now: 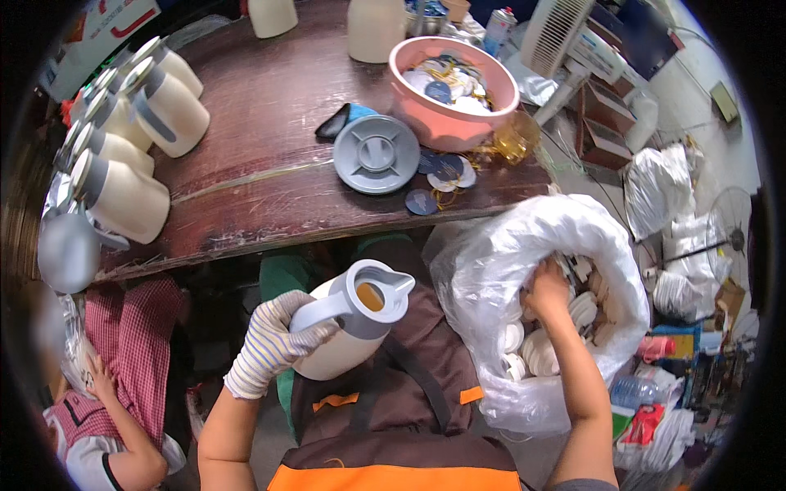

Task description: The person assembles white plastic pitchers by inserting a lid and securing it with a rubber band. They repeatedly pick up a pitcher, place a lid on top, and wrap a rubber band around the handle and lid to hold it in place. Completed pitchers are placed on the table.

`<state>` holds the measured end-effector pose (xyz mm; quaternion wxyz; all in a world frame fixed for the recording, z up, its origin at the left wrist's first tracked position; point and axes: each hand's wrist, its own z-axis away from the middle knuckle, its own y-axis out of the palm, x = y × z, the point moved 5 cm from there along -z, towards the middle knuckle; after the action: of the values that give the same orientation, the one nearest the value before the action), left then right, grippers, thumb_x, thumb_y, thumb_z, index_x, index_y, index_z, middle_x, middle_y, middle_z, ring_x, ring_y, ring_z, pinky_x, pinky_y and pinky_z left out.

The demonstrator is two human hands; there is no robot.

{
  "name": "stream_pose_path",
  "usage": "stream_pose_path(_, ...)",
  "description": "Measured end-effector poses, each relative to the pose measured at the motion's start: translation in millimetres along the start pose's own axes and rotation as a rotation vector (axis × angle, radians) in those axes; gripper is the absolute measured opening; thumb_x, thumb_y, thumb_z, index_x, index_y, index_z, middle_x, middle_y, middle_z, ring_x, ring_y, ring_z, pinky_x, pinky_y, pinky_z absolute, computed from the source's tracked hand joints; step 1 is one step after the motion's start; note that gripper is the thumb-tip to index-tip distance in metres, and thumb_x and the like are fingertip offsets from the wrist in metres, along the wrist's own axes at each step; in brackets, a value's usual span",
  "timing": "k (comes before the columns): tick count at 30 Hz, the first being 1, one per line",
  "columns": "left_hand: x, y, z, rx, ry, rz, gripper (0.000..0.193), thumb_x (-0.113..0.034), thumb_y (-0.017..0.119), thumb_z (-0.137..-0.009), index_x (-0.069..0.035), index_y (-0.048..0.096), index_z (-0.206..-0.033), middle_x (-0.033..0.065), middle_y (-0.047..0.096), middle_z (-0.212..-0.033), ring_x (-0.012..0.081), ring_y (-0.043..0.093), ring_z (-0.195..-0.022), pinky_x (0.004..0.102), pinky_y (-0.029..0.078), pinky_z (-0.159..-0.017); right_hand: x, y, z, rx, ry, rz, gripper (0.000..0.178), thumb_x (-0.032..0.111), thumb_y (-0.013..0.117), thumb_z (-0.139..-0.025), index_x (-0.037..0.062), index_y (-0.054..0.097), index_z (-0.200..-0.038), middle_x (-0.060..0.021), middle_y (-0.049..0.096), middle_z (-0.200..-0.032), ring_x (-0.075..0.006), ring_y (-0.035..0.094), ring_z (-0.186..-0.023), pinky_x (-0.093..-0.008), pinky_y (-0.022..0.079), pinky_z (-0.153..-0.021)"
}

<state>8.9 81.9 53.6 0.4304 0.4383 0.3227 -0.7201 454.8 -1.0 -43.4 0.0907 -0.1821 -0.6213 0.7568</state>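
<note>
My left hand (274, 340), in a striped knit glove, is closed round the grey handle of a cream thermos jug (340, 348). The jug rests tilted on my lap over the brown apron, its lidless top facing up and a brownish inside showing through the opening. My bare right hand (547, 288) reaches into a bag (573, 219) of clear plastic at my right. Several white round plastic parts (540, 353) lie in the bag around that hand. Its fingertips are hidden among them, so what they hold cannot be seen.
A brown table (254, 106) stands ahead, with several cream jugs (127, 200) at its left. A grey round lid (377, 154), dark round tags (422, 202) and a pink basin (409, 114) full of tags are at its right. Another person (123, 442) sits at the left.
</note>
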Motion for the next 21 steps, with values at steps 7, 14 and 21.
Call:
stream_pose_path(7,13.2,1.6,14.7,-0.021,0.047,0.059,0.027,-0.015,0.081,-0.073,0.002,0.068,-0.09,0.005,0.069,-0.076,0.0105,0.064,-0.067,0.0249,0.052,-0.065,87.0,-139.2,53.6,0.244,-0.311,-1.484,0.06,0.01,0.065,-0.071,0.0066,0.048,-0.128,-0.0106,0.049,-0.13,-0.0213,0.05,-0.118,-0.0331,0.042,-0.097)
stream_pose_path(14,6.2,13.6,23.7,0.126,0.223,-0.262,0.039,-0.034,0.076,-0.078,-0.006,0.069,-0.104,0.0118,0.071,-0.093,0.0261,0.068,-0.09,0.0332,0.051,-0.084,202.2,-122.8,32.5,0.496,-0.584,-1.466,0.043,0.023,0.061,-0.09,0.004,0.055,-0.128,-0.0119,0.055,-0.129,-0.0215,0.051,-0.12,-0.0344,0.037,-0.103)
stream_pose_path(21,6.6,5.6,21.3,0.109,0.238,-0.239,0.043,-0.03,0.077,-0.076,-0.004,0.067,-0.109,0.0123,0.069,-0.099,0.0266,0.067,-0.097,0.035,0.05,-0.087,235.5,-151.7,63.8,-0.097,-0.974,-0.922,0.057,0.043,0.061,-0.084,0.0065,0.055,-0.127,-0.0212,0.05,-0.129,-0.0405,0.047,-0.119,-0.0459,0.037,-0.101)
